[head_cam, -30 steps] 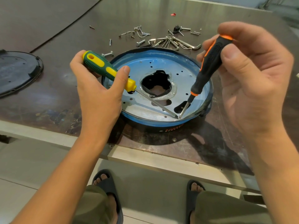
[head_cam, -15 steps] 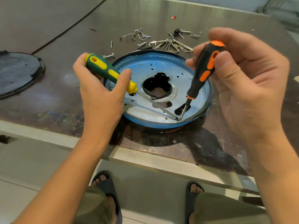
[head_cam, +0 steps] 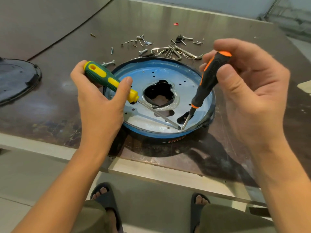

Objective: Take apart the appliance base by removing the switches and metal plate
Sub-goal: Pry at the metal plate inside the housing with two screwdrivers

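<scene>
The round appliance base (head_cam: 151, 134) with a blue rim lies near the table's front edge. Inside it sits a silvery metal plate (head_cam: 143, 120) with a ragged black hole in its middle. My left hand (head_cam: 99, 105) grips a green and yellow screwdriver (head_cam: 107, 80). My right hand (head_cam: 249, 91) holds a black and orange screwdriver (head_cam: 207, 83) more upright. Both shafts meet tip to tip at the plate's near edge, just inside the rim, beside a dark slot (head_cam: 182, 118).
Loose screws, bolts and hex keys (head_cam: 171, 51) lie scattered behind the base. A dark round cover (head_cam: 15, 79) rests at the table's left edge. The table's metal front edge (head_cam: 151, 172) runs just below the base, with my sandalled feet under it.
The right hand's screwdriver has tilted more upright and its handle has come down and nearer. The left hand and its screwdriver have hardly shifted; both tips stay at the plate's near edge.
</scene>
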